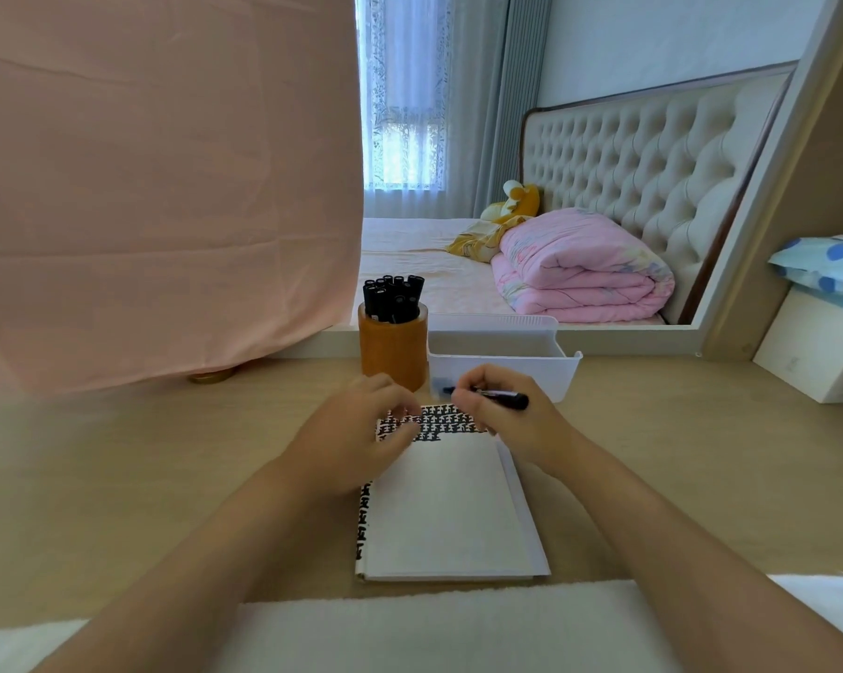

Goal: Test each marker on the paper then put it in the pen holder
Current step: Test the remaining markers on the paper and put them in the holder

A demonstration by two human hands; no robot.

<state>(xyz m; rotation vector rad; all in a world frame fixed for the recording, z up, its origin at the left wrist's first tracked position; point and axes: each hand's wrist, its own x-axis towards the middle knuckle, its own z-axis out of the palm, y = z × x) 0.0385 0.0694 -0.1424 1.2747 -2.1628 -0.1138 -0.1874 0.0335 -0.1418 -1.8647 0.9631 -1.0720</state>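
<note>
The black marker [499,396] lies level in the right hand [507,425], its curled fingers pinching it above the top edge of the notepad [451,507]. The left hand [356,444] hangs over the pad's top-left corner with its fingers curled and blurred, so I cannot tell whether they hold anything. The orange pen holder [393,354] stands just behind, beside a white tray [507,354].

desk [677,454] wooden | headboard [652,153] tufted | bed [409,250], pink quilt [579,264] | window [404,114] curtained, daylit
</note>
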